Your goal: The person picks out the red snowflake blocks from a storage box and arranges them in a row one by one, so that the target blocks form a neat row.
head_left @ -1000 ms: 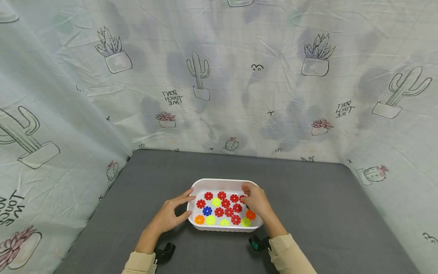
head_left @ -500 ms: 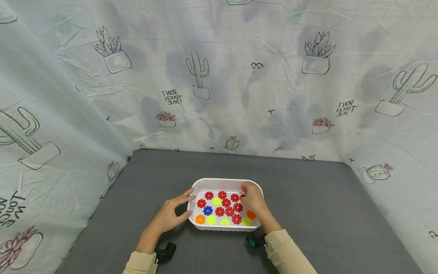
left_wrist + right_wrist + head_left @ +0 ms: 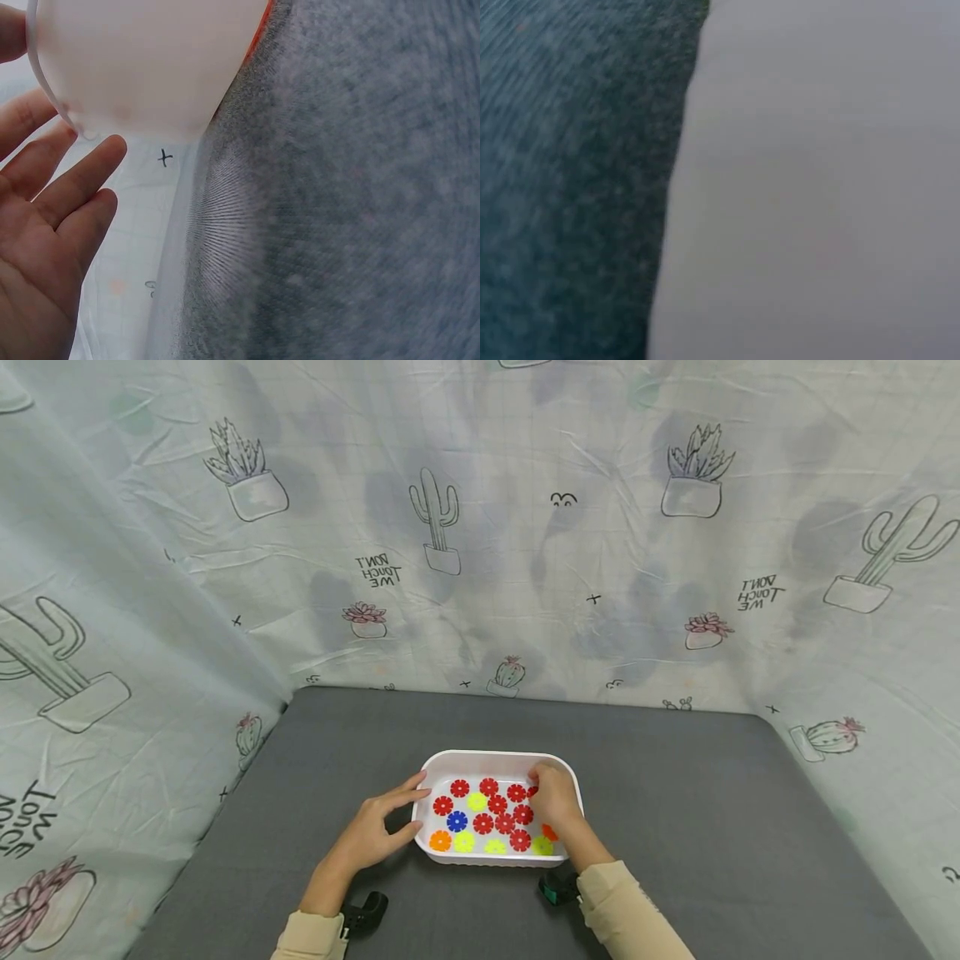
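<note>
Left hand (image 3: 372, 833) rests relaxed against the tray (image 3: 498, 758); right hand (image 3: 556, 792), grip hidden, could nudge nearby discs (image 3: 483, 823) askew.

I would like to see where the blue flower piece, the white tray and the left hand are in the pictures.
blue flower piece (image 3: 457, 821), head view, on its centre.
white tray (image 3: 480, 758), head view, on the far rim.
left hand (image 3: 367, 832), head view, on the back of the hand, beside the tray's left wall.

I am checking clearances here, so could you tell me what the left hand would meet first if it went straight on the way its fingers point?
Probably the white tray: the left hand already lies at its left wall.
</note>
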`<act>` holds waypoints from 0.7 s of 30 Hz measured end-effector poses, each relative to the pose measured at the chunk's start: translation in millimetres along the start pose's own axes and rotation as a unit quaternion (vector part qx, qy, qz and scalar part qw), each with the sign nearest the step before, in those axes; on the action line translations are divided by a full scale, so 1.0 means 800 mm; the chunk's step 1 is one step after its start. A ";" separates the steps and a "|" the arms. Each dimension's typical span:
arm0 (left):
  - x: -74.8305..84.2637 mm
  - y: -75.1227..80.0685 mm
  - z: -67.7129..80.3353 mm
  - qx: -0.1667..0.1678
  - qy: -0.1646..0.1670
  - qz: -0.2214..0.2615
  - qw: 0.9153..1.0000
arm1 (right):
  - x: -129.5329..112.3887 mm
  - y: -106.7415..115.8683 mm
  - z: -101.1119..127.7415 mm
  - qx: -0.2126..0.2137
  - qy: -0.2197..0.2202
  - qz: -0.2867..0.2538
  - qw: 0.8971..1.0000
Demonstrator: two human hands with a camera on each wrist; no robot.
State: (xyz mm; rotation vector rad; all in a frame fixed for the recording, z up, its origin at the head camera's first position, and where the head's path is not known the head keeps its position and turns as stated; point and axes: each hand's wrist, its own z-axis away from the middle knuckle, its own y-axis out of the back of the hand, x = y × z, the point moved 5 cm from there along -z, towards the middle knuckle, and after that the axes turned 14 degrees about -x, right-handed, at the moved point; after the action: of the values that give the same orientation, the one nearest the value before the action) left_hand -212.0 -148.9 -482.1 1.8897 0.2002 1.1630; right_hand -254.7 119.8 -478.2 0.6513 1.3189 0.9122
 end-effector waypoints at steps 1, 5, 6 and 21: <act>0.000 0.000 0.000 0.000 0.000 0.002 1.000 | 0.000 0.000 0.000 0.001 -0.001 0.003 1.000; -0.001 -0.002 0.000 0.000 -0.002 0.009 1.000 | 0.000 -0.002 0.001 0.005 0.005 0.018 1.000; 0.000 -0.002 0.000 0.000 -0.003 0.009 1.000 | 0.000 -0.002 0.001 0.007 0.007 0.022 1.000; 0.001 -0.001 -0.001 0.002 -0.004 0.016 1.000 | -0.002 -0.009 0.000 -0.021 -0.006 0.072 0.997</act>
State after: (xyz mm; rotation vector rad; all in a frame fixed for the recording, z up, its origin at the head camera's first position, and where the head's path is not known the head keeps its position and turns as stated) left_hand -212.1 -147.6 -481.7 1.9067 0.1691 1.1766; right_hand -253.4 114.8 -483.0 0.7258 1.2517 1.0484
